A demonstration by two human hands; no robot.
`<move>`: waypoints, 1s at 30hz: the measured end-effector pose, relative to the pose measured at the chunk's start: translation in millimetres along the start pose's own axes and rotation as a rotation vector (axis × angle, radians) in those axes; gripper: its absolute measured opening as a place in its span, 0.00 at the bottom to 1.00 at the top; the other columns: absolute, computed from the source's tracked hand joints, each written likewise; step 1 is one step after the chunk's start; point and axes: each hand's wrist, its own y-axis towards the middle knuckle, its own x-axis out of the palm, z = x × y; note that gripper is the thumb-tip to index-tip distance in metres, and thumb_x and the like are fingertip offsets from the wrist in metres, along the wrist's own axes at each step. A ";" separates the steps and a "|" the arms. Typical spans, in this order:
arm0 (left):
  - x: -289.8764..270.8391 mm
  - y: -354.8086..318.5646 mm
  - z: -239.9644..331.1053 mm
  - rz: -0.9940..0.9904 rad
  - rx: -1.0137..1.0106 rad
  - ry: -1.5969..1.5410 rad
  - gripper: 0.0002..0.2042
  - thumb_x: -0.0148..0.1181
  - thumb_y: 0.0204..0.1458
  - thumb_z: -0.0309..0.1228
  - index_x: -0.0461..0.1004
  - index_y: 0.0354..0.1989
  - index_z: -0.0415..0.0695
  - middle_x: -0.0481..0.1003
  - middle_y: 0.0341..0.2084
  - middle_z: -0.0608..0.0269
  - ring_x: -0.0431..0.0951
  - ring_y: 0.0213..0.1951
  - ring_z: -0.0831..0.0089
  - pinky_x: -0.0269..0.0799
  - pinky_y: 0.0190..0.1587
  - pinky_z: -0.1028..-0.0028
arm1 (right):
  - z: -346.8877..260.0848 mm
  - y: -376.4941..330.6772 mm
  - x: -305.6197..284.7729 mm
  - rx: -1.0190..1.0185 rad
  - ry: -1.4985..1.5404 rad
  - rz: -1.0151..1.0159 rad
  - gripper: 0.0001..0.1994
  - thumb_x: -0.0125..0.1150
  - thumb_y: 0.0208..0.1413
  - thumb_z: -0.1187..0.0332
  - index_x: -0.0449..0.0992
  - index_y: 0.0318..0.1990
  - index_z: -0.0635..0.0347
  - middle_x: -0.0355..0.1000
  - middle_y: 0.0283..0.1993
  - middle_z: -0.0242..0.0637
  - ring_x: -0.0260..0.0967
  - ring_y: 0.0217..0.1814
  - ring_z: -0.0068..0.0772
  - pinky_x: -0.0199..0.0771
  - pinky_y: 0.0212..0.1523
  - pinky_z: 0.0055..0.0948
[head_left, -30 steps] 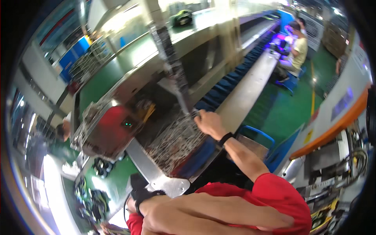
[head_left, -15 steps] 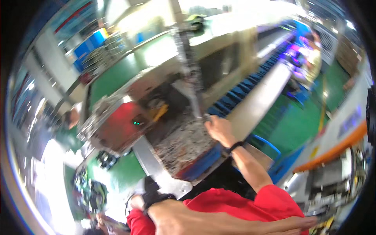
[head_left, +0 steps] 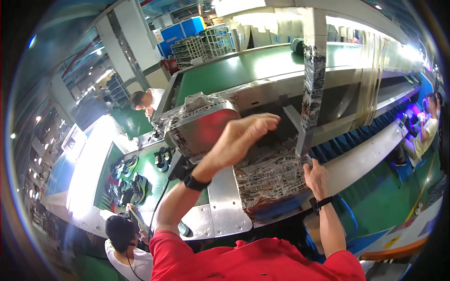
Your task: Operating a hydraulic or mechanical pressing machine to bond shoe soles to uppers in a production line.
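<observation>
Left hand [head_left: 241, 140] raised; box [head_left: 269, 182] seemingly against right hand [head_left: 317, 179].

a pale column [head_left: 140, 33] stands in the upper left, below a bluish ceiling [head_left: 61, 37] dotted with small lights. right of it, near the top, are a blue panel [head_left: 176, 40] and white wire racks [head_left: 218, 40]. a broad green conveyor belt [head_left: 225, 75] crosses the upper middle, glossy under bright white light. green floor [head_left: 370, 182] fills the lower right, marked by a yellow line [head_left: 422, 193]; a violet glow [head_left: 412, 112] shows at the right edge, and white glare washes the left.
</observation>
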 end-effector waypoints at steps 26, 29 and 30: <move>-177.0 188.5 -118.3 0.390 -0.009 1.211 0.32 0.51 0.57 0.55 0.72 0.53 0.34 0.73 0.51 0.42 0.72 0.54 0.49 0.66 0.57 0.59 | 6.2 -6.6 7.9 -0.026 0.546 0.270 0.12 0.61 0.51 0.71 0.76 0.43 0.61 0.76 0.37 0.50 0.74 0.39 0.56 0.73 0.38 0.42; -173.3 226.6 -135.6 0.389 -0.045 1.192 0.34 0.51 0.55 0.57 0.70 0.55 0.33 0.72 0.53 0.40 0.71 0.56 0.48 0.65 0.58 0.59 | 11.9 -7.9 7.7 -0.008 0.527 0.298 0.11 0.63 0.51 0.70 0.76 0.43 0.61 0.76 0.36 0.49 0.74 0.37 0.56 0.74 0.36 0.41; -172.6 238.8 -143.2 0.399 -0.063 1.190 0.36 0.51 0.55 0.58 0.70 0.55 0.33 0.71 0.53 0.39 0.71 0.56 0.48 0.64 0.59 0.59 | 10.8 -7.4 7.8 -0.028 0.511 0.334 0.11 0.63 0.51 0.70 0.77 0.42 0.61 0.76 0.36 0.49 0.75 0.37 0.56 0.75 0.35 0.40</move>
